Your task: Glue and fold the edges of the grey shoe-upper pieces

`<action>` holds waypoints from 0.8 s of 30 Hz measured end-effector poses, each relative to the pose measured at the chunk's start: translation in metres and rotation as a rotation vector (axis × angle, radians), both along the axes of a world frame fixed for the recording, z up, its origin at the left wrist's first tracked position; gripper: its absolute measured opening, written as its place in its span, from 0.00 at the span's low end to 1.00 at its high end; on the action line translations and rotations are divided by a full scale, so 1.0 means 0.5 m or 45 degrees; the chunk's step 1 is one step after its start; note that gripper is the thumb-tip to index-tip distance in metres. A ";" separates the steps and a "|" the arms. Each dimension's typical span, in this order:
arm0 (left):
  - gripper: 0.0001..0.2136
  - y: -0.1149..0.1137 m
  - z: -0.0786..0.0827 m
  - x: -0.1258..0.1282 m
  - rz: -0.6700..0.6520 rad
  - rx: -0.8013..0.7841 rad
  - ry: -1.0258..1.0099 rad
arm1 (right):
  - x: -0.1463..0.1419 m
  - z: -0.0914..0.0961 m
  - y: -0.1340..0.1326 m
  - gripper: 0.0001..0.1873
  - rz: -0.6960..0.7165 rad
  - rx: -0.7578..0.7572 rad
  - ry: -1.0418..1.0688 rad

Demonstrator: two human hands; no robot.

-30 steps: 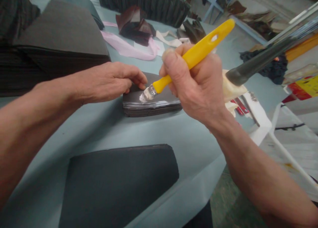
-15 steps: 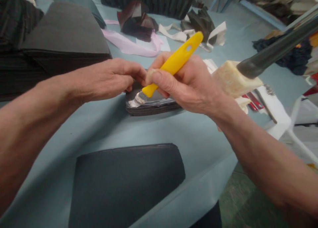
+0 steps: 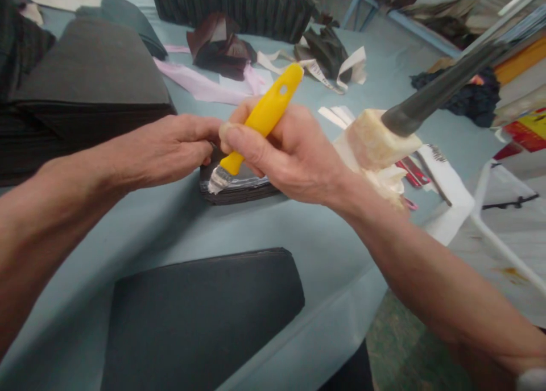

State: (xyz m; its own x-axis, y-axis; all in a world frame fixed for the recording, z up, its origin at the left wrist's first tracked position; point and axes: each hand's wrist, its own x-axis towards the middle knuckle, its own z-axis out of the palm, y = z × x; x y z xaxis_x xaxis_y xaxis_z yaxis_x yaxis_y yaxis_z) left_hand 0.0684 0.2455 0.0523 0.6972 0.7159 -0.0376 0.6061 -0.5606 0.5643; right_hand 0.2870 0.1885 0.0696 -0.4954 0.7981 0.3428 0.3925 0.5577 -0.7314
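My right hand (image 3: 288, 155) is closed around a yellow-handled brush (image 3: 260, 118), whose whitish bristles (image 3: 218, 179) rest on the left end of a small stack of dark leather pieces (image 3: 241, 189). The top piece looks wet and shiny. My left hand (image 3: 170, 146) lies on the back left of that stack, fingers curled and pressing down on it. The stack sits on a pale blue table covering (image 3: 170, 226).
A dark sheet stack (image 3: 200, 317) lies near the front edge. A taller dark pile (image 3: 85, 90) stands at the left. Pink and white strips (image 3: 200, 87) and dark scraps (image 3: 222, 47) lie at the back. A cream block on a dark rod (image 3: 375, 138) is at the right.
The brush has swept leftward across the stack's top piece, from its middle to its left end. My right hand followed it. My left hand stayed on the stack.
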 end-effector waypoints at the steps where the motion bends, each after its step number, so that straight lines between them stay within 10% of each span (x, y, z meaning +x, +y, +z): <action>1: 0.20 0.000 0.000 0.001 0.014 -0.008 0.013 | 0.004 -0.001 0.001 0.27 -0.023 -0.008 -0.035; 9: 0.24 0.021 -0.026 -0.001 0.027 0.072 -0.063 | 0.096 0.040 -0.024 0.18 -0.284 0.190 -0.245; 24: 0.23 0.017 -0.029 0.001 0.008 0.021 -0.192 | -0.041 -0.009 -0.020 0.20 -0.235 0.114 0.081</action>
